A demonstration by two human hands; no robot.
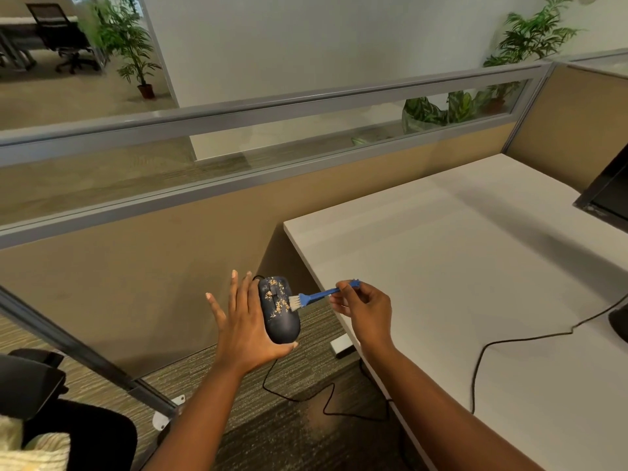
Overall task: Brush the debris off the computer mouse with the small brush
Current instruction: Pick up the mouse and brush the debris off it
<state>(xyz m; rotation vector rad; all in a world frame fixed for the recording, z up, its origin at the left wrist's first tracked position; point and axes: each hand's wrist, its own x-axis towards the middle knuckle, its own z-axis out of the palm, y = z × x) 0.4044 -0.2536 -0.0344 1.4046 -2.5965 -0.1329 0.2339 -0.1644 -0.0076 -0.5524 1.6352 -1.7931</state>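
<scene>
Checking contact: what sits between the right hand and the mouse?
Only the blue brush: right hand pinches its handle, bristles touching the mouse, per head view.

Left hand (249, 329) cradles the mouse (279, 309), fingers extended; right hand (365, 309) pinches the brush (314, 295) handle, forearms outstretched

Bare forearms, no sleeves, dark trousers (85, 433)

My only view is head-worn, looking forward and down from above, close over the near-left corner of the white desk (441, 266).
</scene>
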